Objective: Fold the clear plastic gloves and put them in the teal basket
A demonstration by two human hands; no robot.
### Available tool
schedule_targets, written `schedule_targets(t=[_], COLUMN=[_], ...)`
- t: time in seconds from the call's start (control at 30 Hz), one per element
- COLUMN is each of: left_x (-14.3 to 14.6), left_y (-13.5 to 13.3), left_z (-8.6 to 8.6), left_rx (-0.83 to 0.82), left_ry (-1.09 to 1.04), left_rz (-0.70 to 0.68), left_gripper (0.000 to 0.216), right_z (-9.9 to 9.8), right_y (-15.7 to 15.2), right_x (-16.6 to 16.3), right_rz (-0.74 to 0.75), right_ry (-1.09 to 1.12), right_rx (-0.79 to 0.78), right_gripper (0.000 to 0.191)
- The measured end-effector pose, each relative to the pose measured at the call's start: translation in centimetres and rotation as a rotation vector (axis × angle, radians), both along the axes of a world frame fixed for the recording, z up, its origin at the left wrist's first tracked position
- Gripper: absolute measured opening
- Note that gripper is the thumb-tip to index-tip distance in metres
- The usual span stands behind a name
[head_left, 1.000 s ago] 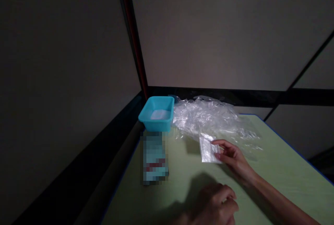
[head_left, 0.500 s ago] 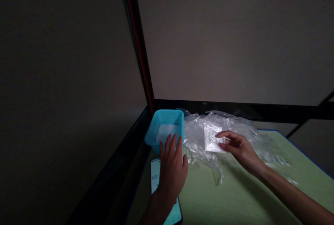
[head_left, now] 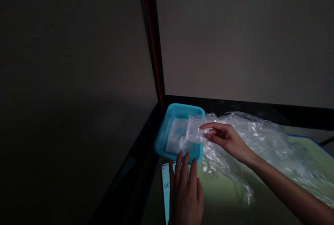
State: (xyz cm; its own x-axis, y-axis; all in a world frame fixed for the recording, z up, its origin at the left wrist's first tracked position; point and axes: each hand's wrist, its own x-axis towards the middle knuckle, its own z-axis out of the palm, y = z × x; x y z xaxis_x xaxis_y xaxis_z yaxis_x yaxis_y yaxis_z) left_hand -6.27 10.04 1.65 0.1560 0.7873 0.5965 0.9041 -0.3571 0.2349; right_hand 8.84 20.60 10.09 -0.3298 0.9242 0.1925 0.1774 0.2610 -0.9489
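Note:
My right hand point(head_left: 223, 137) pinches a small clear plastic bag point(head_left: 193, 132) and holds it over the right side of a turquoise tub point(head_left: 167, 127). Flat clear bags lie inside the tub. My left hand point(head_left: 186, 190) lies flat, fingers stretched out together, on a phone point(head_left: 166, 186) whose lit screen shows at its left edge. Its fingertips touch the tub's near wall.
A large crumpled sheet of clear plastic point(head_left: 263, 145) lies to the right of the tub on a green table point(head_left: 273, 204) with a blue edge. Dark walls meet in a corner behind the tub, with a red strip point(head_left: 153, 44) running up it.
My right hand carried the small bag left from above the table to over the tub. My left hand came forward from the near edge and settled on the phone.

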Motion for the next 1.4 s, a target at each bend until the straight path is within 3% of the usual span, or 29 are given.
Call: schedule_targets(t=[0.33,0.53,0.93,1.4], left_x=[0.1,0.4,0.5,0.2], left_y=[-0.1,-0.3,-0.2,0.0], left_z=[-0.2,0.5,0.8,0.6], left_rx=[0.001,-0.01,-0.081,-0.066], left_ry=[-0.043,-0.061,-0.07,-0.005], left_rz=[-0.002,0.022,-0.014,-0.019], left_gripper=[0.042,0.043,0.046,0.052], right_z=[1.3,0.1,-2.0,-0.9], right_y=[2.8,4.6,5.4,4.5], right_x=[-4.3,-7.2,-9.0,-9.2], right_rz=[0.05,0.195,0.229,0.3], right_ry=[-0.46,-0.568,-0.663,-0.966], right_rx=[0.238,0.152,0.035,0.127], right_gripper=[0.029,0.027,0.029,0.033])
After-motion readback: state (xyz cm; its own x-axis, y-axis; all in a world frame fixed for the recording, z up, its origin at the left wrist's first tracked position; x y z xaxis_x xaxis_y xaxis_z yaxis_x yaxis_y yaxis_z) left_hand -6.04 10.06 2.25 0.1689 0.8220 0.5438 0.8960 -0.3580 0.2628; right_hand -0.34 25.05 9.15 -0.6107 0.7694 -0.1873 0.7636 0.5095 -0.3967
